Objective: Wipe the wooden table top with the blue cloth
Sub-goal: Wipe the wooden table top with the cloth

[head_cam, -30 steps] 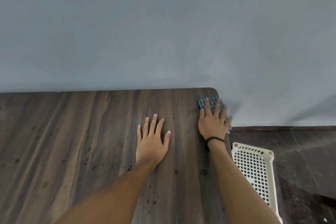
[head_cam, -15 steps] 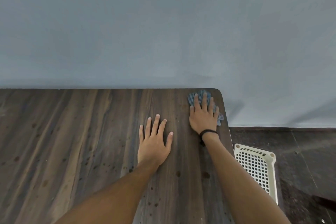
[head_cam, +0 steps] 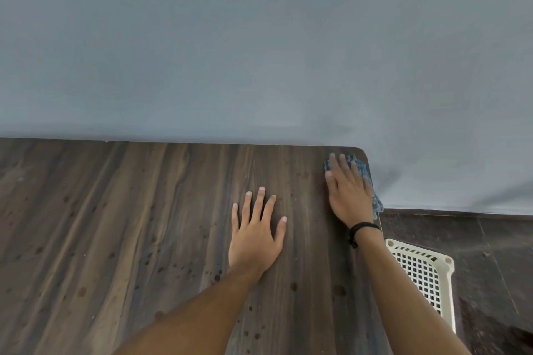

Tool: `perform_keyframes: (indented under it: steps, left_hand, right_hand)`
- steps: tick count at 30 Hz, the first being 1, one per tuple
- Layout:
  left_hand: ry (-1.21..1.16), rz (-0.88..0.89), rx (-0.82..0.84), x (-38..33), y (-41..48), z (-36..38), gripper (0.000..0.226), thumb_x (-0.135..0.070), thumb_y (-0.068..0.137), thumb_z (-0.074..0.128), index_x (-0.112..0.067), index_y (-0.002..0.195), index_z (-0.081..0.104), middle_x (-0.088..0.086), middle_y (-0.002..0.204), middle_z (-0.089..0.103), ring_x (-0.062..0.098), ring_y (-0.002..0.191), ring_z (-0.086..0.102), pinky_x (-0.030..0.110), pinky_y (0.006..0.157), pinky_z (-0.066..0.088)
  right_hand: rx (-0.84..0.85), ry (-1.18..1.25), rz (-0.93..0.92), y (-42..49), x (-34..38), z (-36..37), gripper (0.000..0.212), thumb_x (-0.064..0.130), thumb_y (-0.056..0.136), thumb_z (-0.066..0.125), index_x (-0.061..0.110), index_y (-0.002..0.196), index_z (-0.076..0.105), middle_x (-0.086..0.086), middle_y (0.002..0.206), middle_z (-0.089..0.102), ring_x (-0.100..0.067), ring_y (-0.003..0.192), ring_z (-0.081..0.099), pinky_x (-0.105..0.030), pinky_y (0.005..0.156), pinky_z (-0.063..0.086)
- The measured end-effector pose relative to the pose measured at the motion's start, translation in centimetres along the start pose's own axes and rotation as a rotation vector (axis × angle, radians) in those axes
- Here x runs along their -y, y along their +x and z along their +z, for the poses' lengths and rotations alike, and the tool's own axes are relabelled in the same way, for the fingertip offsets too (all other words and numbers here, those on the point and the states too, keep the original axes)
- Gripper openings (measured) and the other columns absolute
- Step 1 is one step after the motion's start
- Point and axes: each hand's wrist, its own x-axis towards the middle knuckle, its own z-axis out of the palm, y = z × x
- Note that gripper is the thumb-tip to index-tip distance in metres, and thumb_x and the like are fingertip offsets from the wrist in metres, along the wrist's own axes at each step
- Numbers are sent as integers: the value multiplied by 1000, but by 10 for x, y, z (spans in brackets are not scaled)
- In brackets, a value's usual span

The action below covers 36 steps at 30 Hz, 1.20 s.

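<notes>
A dark wooden table top (head_cam: 144, 225) fills the lower left of the view, with small dark spots on it. My right hand (head_cam: 347, 193) lies flat with straight fingers on the blue cloth (head_cam: 362, 166) at the table's far right corner. The cloth shows past my fingertips and along the table's right edge, where a fold hangs over. My left hand (head_cam: 255, 235) rests flat on the wood with fingers spread, a hand's width left of the right one. A black band circles my right wrist.
A grey wall (head_cam: 259, 52) runs along the table's far edge. To the right of the table, on the dark floor (head_cam: 476, 239), stands a cream plastic basket (head_cam: 424, 274) with a grid wall.
My right hand has slid the cloth away from me and sideways around the far right corner. My left hand has stayed in place on the wood.
</notes>
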Motion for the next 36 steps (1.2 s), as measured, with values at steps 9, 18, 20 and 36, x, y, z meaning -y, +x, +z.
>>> perform_keyframes:
  steps: [9,18,20,36]
  left_hand:
    - [-11,3,19,0,0,-3,63,-60,104,15,-30,159,22,-3,170,5,23,156,-3,52,126,5]
    - [-4,4,8,0,0,1,62,-59,104,18,-30,157,27,-2,169,10,24,156,1,54,125,9]
    - [3,3,14,1,0,1,62,-60,104,18,-30,158,25,-2,169,9,24,157,0,54,126,8]
    - [-6,2,-9,0,-1,-1,61,-59,104,18,-30,157,28,-2,169,12,24,157,3,53,125,11]
  right_hand:
    - [-76,-15,351,16,-13,-23,51,36,93,62,10,136,53,-15,129,47,-36,119,42,-49,97,39]
    - [154,40,219,57,-7,-44,38,41,85,73,26,119,63,-3,133,39,-31,126,37,-47,102,33]
    - [147,47,165,63,0,-49,17,29,83,77,23,94,65,0,116,50,-27,115,47,-43,97,38]
    - [46,1011,208,57,31,-142,24,6,92,69,22,81,55,1,79,66,-12,66,65,-27,56,53]
